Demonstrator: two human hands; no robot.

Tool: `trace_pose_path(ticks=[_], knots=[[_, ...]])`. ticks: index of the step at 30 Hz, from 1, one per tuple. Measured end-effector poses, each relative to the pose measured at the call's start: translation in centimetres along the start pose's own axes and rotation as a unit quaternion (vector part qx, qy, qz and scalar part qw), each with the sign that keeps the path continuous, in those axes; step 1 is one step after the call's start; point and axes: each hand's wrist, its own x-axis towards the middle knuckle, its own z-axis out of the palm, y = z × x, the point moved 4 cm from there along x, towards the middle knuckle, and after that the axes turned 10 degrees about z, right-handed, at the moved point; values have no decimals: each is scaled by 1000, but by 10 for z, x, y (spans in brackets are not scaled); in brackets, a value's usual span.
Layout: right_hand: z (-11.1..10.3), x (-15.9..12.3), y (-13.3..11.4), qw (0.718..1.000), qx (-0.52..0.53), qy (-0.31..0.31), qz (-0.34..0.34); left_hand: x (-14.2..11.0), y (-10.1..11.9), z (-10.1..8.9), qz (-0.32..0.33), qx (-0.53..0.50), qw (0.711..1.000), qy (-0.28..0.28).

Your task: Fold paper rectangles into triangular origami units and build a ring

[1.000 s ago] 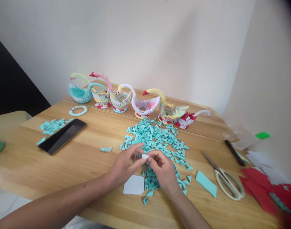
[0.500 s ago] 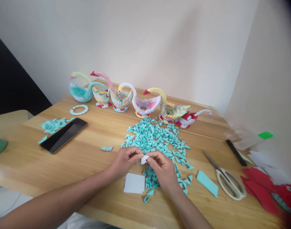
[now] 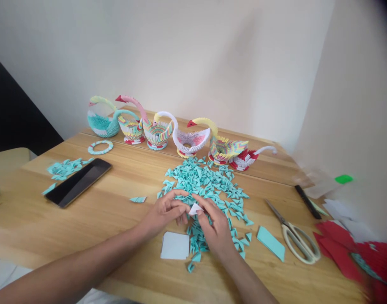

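A small white folded paper triangle (image 3: 195,209) is pinched between the thumb and fingers of my right hand (image 3: 215,223). Close against its left side is my left hand (image 3: 170,210), with thumb and fingertips at the paper's edge. Both hands hover over a spread heap of turquoise folded paper triangles (image 3: 193,175). Just below my left hand lies a stack of white paper squares (image 3: 175,245). Flat turquoise paper strips (image 3: 271,243) lie to the right of my right hand.
Several paper swans (image 3: 191,141) line the back, with a paper ring (image 3: 100,147) at left. A phone (image 3: 79,181) lies beside more turquoise pieces (image 3: 65,168). On the right are scissors (image 3: 296,236), a black cutter (image 3: 307,202) and red paper (image 3: 337,249).
The white paper has turned and now shows as a flatter triangle. My left fingers have loosened and spread a little. The whole view has shifted slightly.
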Motion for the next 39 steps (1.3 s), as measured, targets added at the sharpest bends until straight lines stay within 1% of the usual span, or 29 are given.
trace_pose_path(ticks=[2, 5, 7, 9, 14, 18, 20, 23, 26, 28, 29, 31, 33, 36, 39], knots=[[-2, 1, 1, 1000, -1, 15, 4, -2, -6, 3, -18, -4, 1000, -8], [0, -1, 2, 1000, 4, 19, 3, -5, -14, 6, -39, 51, 998, -12], [4, -3, 1, 1000, 8, 22, 5, -6, -13, 6, -23, 108, 994, 3], [8, -6, 1, 999, 20, 25, 23, -6, -8, 5, 0, 144, 989, 25], [18, -8, 3, 994, 59, 12, 91, -3, 0, 2, 46, 171, 982, 63], [21, -6, 5, 987, 99, -25, 123, 0, 0, 0, 53, 163, 983, 67], [21, -6, 4, 985, 112, -38, 128, 0, 1, -1, 58, 163, 982, 72], [18, -5, 3, 985, 112, -41, 126, -1, 3, -1, 69, 192, 976, 74], [15, -3, 5, 985, 110, -41, 124, -2, 8, 0, 98, 229, 967, 58], [13, -2, 7, 987, 106, -34, 120, -3, 15, -1, 136, 275, 950, 54], [12, -2, 7, 987, 103, -31, 118, -4, 20, -2, 160, 311, 935, 54], [10, -1, 8, 988, 96, -25, 116, -7, 28, -1, 215, 393, 893, 44], [10, -1, 7, 989, 93, -23, 112, -9, 34, 1, 268, 457, 848, 20], [11, -2, 4, 990, 93, -25, 106, -11, 38, 5, 331, 504, 797, -20], [12, -2, 3, 988, 100, -30, 110, -13, 39, 7, 363, 534, 763, -42]])
